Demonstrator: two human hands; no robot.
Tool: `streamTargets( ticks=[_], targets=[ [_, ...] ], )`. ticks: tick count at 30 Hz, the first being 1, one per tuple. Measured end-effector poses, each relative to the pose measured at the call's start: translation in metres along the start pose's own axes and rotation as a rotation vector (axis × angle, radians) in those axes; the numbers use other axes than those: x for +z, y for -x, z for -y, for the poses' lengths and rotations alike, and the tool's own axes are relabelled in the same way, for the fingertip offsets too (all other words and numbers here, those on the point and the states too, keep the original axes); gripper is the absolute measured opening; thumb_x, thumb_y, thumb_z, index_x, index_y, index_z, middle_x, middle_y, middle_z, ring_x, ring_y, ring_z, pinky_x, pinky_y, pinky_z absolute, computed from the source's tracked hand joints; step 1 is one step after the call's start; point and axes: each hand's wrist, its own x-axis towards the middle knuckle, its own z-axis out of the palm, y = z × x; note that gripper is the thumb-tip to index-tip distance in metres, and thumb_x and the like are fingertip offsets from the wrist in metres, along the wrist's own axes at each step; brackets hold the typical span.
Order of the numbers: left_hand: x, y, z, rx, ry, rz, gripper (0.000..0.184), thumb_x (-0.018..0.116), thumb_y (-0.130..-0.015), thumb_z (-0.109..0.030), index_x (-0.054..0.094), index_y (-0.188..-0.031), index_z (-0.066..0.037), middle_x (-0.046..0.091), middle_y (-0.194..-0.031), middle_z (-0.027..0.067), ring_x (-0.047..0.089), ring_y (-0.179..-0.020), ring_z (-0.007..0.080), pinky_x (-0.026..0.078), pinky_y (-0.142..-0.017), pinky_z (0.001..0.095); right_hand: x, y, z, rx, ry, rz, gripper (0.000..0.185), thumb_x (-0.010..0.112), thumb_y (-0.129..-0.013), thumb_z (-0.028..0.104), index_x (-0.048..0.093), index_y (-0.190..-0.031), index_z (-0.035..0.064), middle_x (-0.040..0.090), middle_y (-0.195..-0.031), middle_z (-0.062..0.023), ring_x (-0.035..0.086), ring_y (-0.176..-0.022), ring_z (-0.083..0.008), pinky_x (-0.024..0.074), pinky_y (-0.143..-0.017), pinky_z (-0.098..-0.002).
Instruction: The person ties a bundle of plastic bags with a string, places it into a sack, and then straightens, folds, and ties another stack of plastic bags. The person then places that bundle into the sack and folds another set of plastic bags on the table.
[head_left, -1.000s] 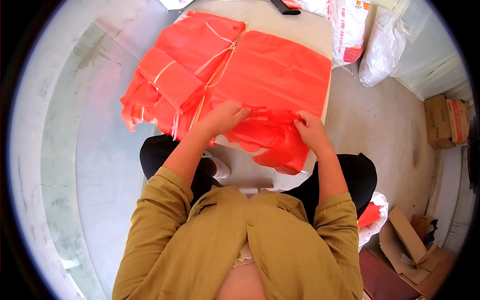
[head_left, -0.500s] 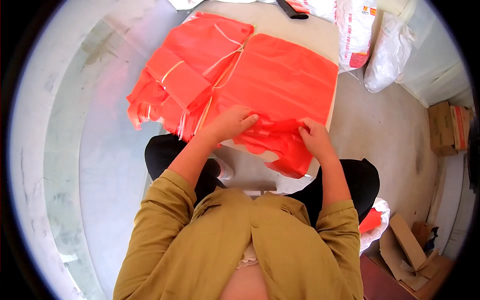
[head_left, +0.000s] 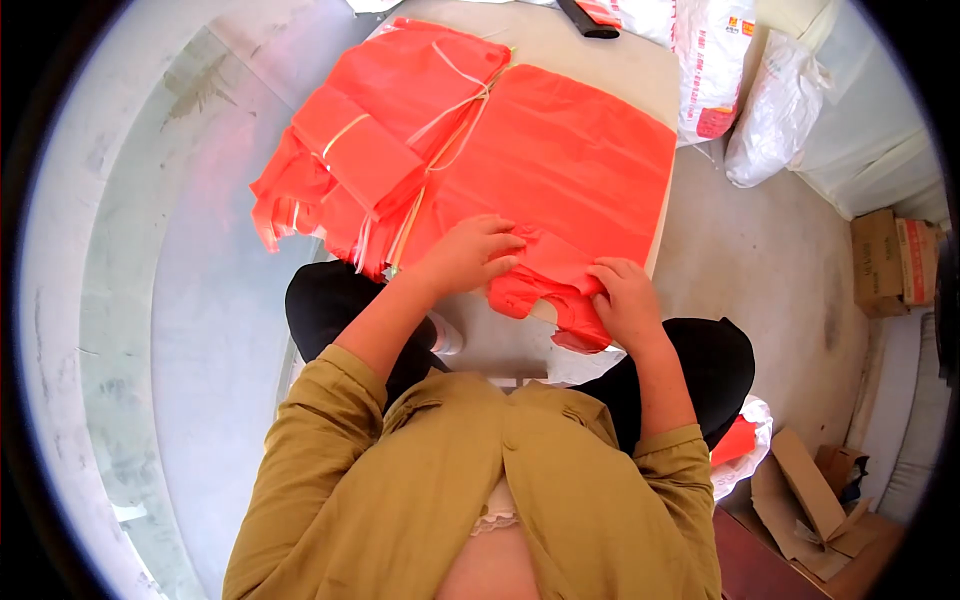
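While my right hand (head_left: 630, 302) touches the crumpled near edge of the stacked red plastic bags (head_left: 570, 150), pinching or not I cannot tell, my left (head_left: 470, 255) meets them loosely, fingers parted, on the beige tabletop (head_left: 640, 75), a printed white sack (head_left: 708, 65) beyond.

I can't read the red characters on the white sack (head_left: 705, 75) by the far right corner of the table (head_left: 640, 75).

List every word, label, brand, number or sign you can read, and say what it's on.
No text is legible enough to quote.
White sack, upper right: red characters and a small logo, too blurred to read.
Brown carton, far right: dark characters, too small to read.
Red plastic sheets: no print visible.
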Motion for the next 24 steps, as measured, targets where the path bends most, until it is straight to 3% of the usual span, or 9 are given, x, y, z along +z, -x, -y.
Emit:
streamTargets(
  ticks=[4,7,13,19,24],
  targets=[
    [0.006,0.0,-0.001,0.038,-0.031,-0.091,0.036,0.071,-0.089,-0.03,0.071,-0.115,-0.005,0.058,-0.14,0.0205,0.053,-0.13,0.038,0.043,-0.108,0.0468,0.0,0.007,0.002,0.096,0.034,-0.113,0.042,0.074,-0.076,0.005,0.066,-0.117,0.0031,0.062,-0.127,-0.0168,0.057,-0.12,-0.0392,0.0473,-0.103,-0.0471],
    [0.013,0.004,-0.003,0.03,-0.081,-0.162,0.036,0.074,-0.086,-0.032,0.07,-0.111,-0.005,0.054,-0.146,0.0186,0.051,-0.132,0.0382,0.042,-0.109,0.047,0.002,0.011,-0.004,0.128,0.053,-0.091,0.045,0.076,-0.079,0.01,0.064,-0.122,0.0029,0.057,-0.136,-0.0181,0.053,-0.124,-0.0397,0.0453,-0.106,-0.047],
    [0.011,0.006,-0.022,0.02,-0.173,-0.109,0.052,0.079,-0.081,-0.039,0.064,-0.115,-0.004,0.05,-0.151,0.0155,0.047,-0.137,0.0371,0.038,-0.112,0.0517,0.011,0.019,-0.006,0.267,0.076,-0.235,0.051,0.079,-0.082,0.016,0.062,-0.128,0.0044,0.051,-0.142,-0.0186,0.05,-0.127,-0.039,0.0434,-0.107,-0.0471],
    [0.012,0.0,-0.035,-0.049,-0.275,-0.069,0.064,0.082,-0.075,-0.045,0.061,-0.118,-0.002,0.052,-0.15,0.0145,0.045,-0.14,0.037,0.037,-0.111,0.0546,0.009,0.011,0.001,0.342,0.064,-0.203,0.047,0.078,-0.081,0.015,0.064,-0.125,0.0075,0.053,-0.135,-0.016,0.053,-0.12,-0.0379,0.0463,-0.101,-0.0474],
    [0.011,0.001,-0.041,-0.076,-0.292,-0.026,0.078,0.082,-0.073,-0.05,0.058,-0.135,-0.009,0.05,-0.151,0.0149,0.042,-0.142,0.038,0.035,-0.113,0.0586,0.012,0.014,-0.005,0.199,0.156,-0.179,0.032,0.075,-0.081,0.009,0.07,-0.113,0.0068,0.056,-0.131,-0.0159,0.055,-0.114,-0.038,0.0478,-0.098,-0.0464]
  ],
)
